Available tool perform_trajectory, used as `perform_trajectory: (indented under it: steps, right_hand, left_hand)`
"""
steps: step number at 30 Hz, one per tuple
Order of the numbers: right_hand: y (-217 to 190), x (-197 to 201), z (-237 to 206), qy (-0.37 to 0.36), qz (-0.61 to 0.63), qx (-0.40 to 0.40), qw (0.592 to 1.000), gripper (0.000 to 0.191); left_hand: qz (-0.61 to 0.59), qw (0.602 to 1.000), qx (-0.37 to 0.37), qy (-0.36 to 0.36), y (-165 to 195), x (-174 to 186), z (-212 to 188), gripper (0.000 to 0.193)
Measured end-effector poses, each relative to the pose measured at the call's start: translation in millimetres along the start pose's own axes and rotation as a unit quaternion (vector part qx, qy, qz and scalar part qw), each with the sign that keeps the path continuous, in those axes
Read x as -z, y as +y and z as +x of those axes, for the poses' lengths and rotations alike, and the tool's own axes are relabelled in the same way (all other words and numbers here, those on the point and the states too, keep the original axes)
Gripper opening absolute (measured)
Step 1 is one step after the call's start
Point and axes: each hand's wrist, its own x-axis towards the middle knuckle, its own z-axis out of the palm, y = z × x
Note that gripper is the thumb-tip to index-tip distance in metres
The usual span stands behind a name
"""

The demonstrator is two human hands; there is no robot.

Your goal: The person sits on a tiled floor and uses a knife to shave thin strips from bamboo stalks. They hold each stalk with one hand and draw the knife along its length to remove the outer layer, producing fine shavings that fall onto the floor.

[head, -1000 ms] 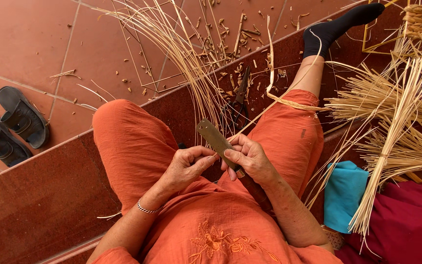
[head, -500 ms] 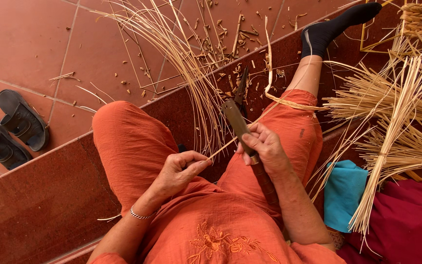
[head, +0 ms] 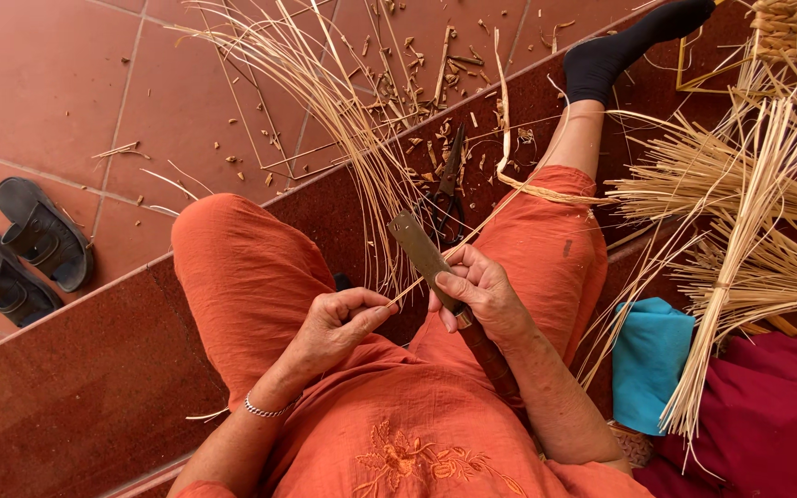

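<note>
Straw-coloured thin cane strip [head: 417, 288] pinched in left hand [head: 339, 323], fingers closed on it, over the lap. Right hand [head: 477, 288] clamped round a flat dull-metal knife blade with dark handle [head: 422, 254], strip touching the blade. Black scissors [head: 447, 189] beyond on the dark red step [head: 66, 387]. Loose pale cane bundle [head: 740, 231] right, black sandals [head: 20, 249] far left.

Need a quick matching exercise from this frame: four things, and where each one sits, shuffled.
Things:
1. flat blade
2. shears
3. sandals
4. blue cloth

Places:
A. on the tiled floor, far left
B. under the bundled straw stalks, on the right
C. gripped in the right hand
D. on the dark step between the knees

Pairs: 1-C, 2-D, 3-A, 4-B
</note>
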Motion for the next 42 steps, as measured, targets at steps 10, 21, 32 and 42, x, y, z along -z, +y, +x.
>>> perform_trajectory:
  steps: [10, 21, 32, 42]
  right_hand:
    - [4.2, 12.5, 7.6, -0.018, 0.009, 0.013, 1.0, 0.02]
    - [4.1, 17.5, 13.5, -0.002, 0.006, 0.017, 1.0, 0.019]
    - [-8.4, 44.1, 15.3, 0.073, 0.022, 0.05, 0.996, 0.018]
    - [-14.6, 38.8, 1.9, 0.062, 0.024, 0.091, 0.994, 0.021]
  left_hand:
    - [-0.04, 0.997, 0.073, 0.009, -2.8, 4.3, -16.0, 0.02]
    - [-0.007, 0.999, 0.034, 0.009, -5.1, 6.9, -24.4, 0.02]
    - [0.019, 0.999, 0.046, 0.01, 4.7, 14.7, -40.4, 0.021]
    - [0.103, 0.992, -0.01, -0.067, 28.0, 4.8, -18.7, 0.022]
